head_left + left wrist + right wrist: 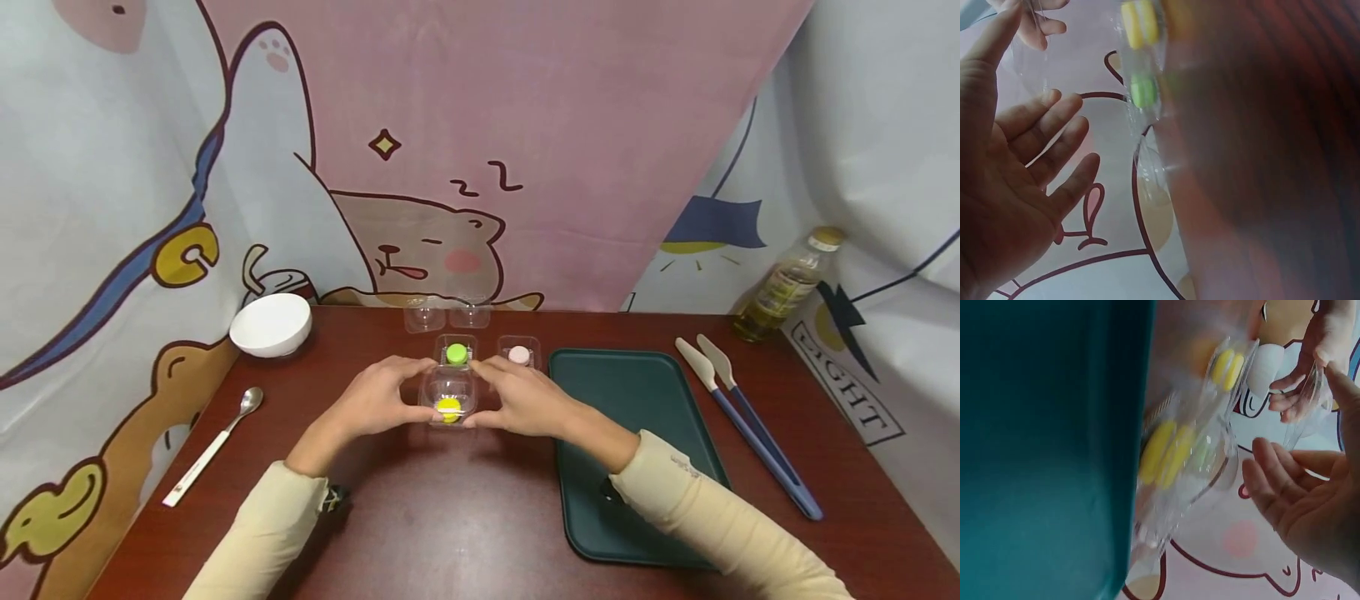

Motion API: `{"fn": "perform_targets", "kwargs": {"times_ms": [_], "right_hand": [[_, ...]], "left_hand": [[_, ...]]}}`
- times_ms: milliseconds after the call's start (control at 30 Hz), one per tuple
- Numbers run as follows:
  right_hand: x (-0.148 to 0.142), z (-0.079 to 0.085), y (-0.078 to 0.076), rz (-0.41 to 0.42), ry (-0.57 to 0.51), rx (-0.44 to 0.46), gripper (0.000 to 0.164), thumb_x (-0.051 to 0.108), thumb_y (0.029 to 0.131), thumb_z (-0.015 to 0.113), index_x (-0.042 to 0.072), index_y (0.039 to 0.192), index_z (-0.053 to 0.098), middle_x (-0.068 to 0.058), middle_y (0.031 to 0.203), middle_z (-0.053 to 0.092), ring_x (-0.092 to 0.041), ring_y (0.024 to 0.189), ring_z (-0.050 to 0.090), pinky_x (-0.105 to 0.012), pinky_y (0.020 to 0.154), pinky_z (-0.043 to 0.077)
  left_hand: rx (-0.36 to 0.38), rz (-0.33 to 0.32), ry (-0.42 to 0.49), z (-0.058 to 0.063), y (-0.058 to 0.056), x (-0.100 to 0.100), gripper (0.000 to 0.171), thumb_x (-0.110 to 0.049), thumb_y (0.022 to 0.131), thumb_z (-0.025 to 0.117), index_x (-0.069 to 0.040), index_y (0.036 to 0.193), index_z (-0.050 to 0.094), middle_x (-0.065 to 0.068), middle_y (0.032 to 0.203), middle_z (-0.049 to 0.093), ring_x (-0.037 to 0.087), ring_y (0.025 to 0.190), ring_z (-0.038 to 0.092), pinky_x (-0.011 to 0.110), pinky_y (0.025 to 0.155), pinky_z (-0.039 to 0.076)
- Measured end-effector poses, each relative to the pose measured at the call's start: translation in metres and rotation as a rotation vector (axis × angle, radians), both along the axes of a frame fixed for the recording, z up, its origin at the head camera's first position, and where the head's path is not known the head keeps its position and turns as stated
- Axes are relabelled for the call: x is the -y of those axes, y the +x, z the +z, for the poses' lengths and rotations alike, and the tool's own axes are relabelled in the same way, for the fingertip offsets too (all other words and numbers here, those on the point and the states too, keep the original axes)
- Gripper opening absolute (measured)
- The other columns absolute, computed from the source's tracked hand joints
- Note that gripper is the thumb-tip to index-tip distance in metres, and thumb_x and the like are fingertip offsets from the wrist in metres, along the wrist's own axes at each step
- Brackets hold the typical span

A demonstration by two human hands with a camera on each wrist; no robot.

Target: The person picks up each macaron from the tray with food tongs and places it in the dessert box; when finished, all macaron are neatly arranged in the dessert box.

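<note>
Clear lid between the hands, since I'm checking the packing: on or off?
Off: left wrist view shows a gap between lid and container.

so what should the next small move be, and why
I'd probably lower the clear cover gently and level over the yellow macaron. The left hand and right hand pinch it at opposite sides, it overlaps that macaron in the head view, and the right wrist view shows it held above, not yet set down.

Packaging clear, glossy plastic; table glossy wood; tray matt; sleeves cloth.
</note>
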State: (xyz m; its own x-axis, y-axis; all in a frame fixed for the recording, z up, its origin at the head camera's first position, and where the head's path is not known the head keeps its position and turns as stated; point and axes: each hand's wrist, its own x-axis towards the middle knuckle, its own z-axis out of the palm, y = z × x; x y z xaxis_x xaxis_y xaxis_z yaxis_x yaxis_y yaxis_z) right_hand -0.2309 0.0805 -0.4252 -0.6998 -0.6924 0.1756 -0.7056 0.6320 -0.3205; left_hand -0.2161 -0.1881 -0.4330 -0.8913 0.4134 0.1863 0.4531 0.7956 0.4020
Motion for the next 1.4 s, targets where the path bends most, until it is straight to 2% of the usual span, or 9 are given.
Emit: {"fn": "perform_targets", "kwargs": {"times_ms": [167, 367, 533, 767, 1000, 1400], "right_hand": [[0.008, -0.006, 0.003, -0.062, -0.006, 0.002, 0.081, 0.053, 0.083, 0.079, 0.008, 0.146, 0.054, -0.009, 0.131, 0.065, -0.02, 0.106, 0.068, -0.042, 0.087, 0.058], [0.013, -0.011, 0.004, -0.091, -0.01, -0.021, 0.078, 0.051, 0.08, 0.083, 0.011, 0.142, 0.059, -0.007, 0.122, 0.068, -0.018, 0.096, 0.068, -0.04, 0.079, 0.059], [0.013, -0.014, 0.0, -0.094, -0.005, -0.033, 0.077, 0.052, 0.078, 0.083, 0.012, 0.14, 0.061, -0.008, 0.124, 0.068, -0.022, 0.102, 0.069, -0.042, 0.083, 0.059], [0.012, -0.022, -0.009, -0.088, -0.007, 0.012, 0.076, 0.052, 0.079, 0.083, 0.011, 0.14, 0.061, -0.009, 0.128, 0.068, -0.024, 0.116, 0.067, -0.044, 0.093, 0.057], [0.015, -0.029, -0.009, -0.064, 0.041, 0.037, 0.078, 0.056, 0.081, 0.079, 0.009, 0.141, 0.06, -0.011, 0.131, 0.067, -0.024, 0.116, 0.067, -0.045, 0.093, 0.057], [0.018, -0.03, -0.012, -0.066, 0.132, 0.011, 0.077, 0.06, 0.083, 0.076, 0.009, 0.139, 0.062, -0.009, 0.128, 0.069, -0.023, 0.109, 0.069, -0.042, 0.091, 0.058]], "left_hand": [[-0.012, -0.021, 0.001, -0.007, 0.001, 0.004, 0.084, -0.06, 0.071, 0.085, -0.017, 0.14, 0.063, 0.004, 0.13, 0.07, 0.02, 0.12, 0.064, 0.046, 0.099, 0.054], [-0.006, -0.05, -0.019, -0.013, 0.0, 0.005, 0.087, -0.058, 0.074, 0.085, -0.014, 0.144, 0.059, 0.004, 0.135, 0.067, 0.021, 0.124, 0.062, 0.047, 0.102, 0.053], [-0.01, -0.053, -0.049, -0.016, -0.004, 0.004, 0.087, -0.058, 0.074, 0.085, -0.014, 0.144, 0.058, 0.003, 0.135, 0.068, 0.021, 0.124, 0.062, 0.046, 0.102, 0.053], [-0.003, -0.036, -0.052, -0.024, -0.009, 0.0, 0.084, -0.058, 0.075, 0.083, -0.015, 0.143, 0.06, 0.004, 0.134, 0.068, 0.021, 0.123, 0.062, 0.046, 0.101, 0.053], [0.037, -0.039, -0.059, -0.03, -0.005, 0.003, 0.082, -0.056, 0.077, 0.083, -0.014, 0.143, 0.059, 0.005, 0.136, 0.066, 0.023, 0.127, 0.06, 0.047, 0.104, 0.051], [0.064, -0.07, -0.103, -0.028, -0.008, 0.002, 0.083, -0.06, 0.078, 0.08, -0.01, 0.142, 0.06, 0.007, 0.136, 0.067, 0.025, 0.125, 0.061, 0.048, 0.104, 0.05]]}}
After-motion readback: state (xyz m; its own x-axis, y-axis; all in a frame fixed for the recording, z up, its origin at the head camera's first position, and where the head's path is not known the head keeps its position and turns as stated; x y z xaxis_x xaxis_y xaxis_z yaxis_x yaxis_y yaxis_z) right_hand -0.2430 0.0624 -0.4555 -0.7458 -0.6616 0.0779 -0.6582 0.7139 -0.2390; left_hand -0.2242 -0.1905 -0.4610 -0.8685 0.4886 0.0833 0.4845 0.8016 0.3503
